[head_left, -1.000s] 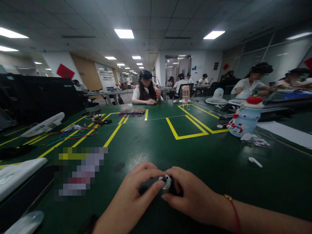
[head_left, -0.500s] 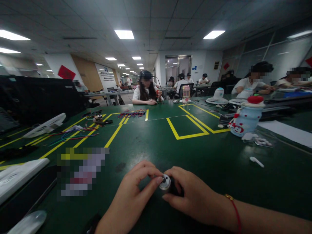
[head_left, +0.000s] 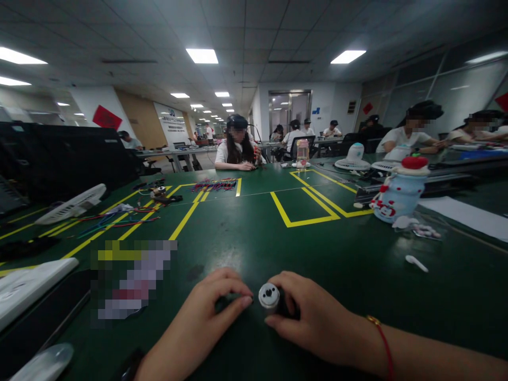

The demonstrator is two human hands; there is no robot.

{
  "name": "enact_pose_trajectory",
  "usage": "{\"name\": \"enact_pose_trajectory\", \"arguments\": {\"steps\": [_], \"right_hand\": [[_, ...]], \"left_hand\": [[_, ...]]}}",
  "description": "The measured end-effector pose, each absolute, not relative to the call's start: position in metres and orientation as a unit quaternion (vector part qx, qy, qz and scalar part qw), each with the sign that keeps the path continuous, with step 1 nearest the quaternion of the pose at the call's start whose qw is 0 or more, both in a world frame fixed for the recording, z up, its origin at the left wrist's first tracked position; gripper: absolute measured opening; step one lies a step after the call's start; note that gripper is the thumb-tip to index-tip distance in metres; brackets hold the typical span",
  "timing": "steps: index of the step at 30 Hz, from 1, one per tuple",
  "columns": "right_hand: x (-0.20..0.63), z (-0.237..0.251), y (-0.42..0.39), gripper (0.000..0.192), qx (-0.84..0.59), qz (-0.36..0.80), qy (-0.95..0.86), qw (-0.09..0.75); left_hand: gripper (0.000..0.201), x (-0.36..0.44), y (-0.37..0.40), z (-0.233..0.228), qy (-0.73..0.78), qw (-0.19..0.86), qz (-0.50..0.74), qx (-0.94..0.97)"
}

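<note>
While the motor (head_left: 269, 297) sat low on the green table (head_left: 254, 238), right in front of the person, its round silver end with a dark centre hole faced the camera. The right hand (head_left: 313, 317) was wrapped round its dark body from the right, thumb below and fingers curled over the top, so the motor was held in that hand alone. The left hand (head_left: 206, 323) lay just beside it on the left, fingers bent down with the tips on the table; its forefinger came near the silver end without touching it, and it held nothing that could be seen. A red cord (head_left: 383, 346) ringed the right wrist.

Further out, a white spoon (head_left: 416, 263) lay on the table to the right. Beyond it stood a pale blue jar (head_left: 400, 198) with a red top, with small bits in clear wrap (head_left: 424, 231) just beside it and a white sheet (head_left: 464, 217) farther right. Yellow tape lines (head_left: 304, 209) marked boxes on the table's middle. To the left lay coloured wires (head_left: 115, 217), a white fan grille (head_left: 71, 203) and a white slab (head_left: 27, 288) at the near edge. More wires (head_left: 214, 184) lay at the far end, where a person (head_left: 237, 143) in a dark cap sat with hands on the table. A white fan (head_left: 354, 156) and a pink bottle (head_left: 302, 153) stood far off, and other people sat at benches to the right and behind.
</note>
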State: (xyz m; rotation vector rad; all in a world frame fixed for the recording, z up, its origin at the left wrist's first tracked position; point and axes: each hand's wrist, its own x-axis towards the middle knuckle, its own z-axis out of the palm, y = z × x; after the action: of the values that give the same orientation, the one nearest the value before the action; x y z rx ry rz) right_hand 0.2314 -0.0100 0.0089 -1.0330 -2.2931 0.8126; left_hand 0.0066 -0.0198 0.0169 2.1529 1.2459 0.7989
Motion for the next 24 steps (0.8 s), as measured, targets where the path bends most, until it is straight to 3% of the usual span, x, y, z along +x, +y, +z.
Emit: {"name": "enact_pose_trajectory", "arguments": {"steps": [5,24], "right_hand": [[0.232,0.008,-0.011,0.024,-0.382,0.297,-0.84,0.246],[0.232,0.006,-0.01,0.02,-0.39,0.317,-0.829,0.246]], "left_hand": [[0.009,0.002,-0.016,0.003,0.458,0.231,0.226,0.828],[0.013,-0.031,0.0,0.011,0.493,0.258,0.209,0.804]]}}
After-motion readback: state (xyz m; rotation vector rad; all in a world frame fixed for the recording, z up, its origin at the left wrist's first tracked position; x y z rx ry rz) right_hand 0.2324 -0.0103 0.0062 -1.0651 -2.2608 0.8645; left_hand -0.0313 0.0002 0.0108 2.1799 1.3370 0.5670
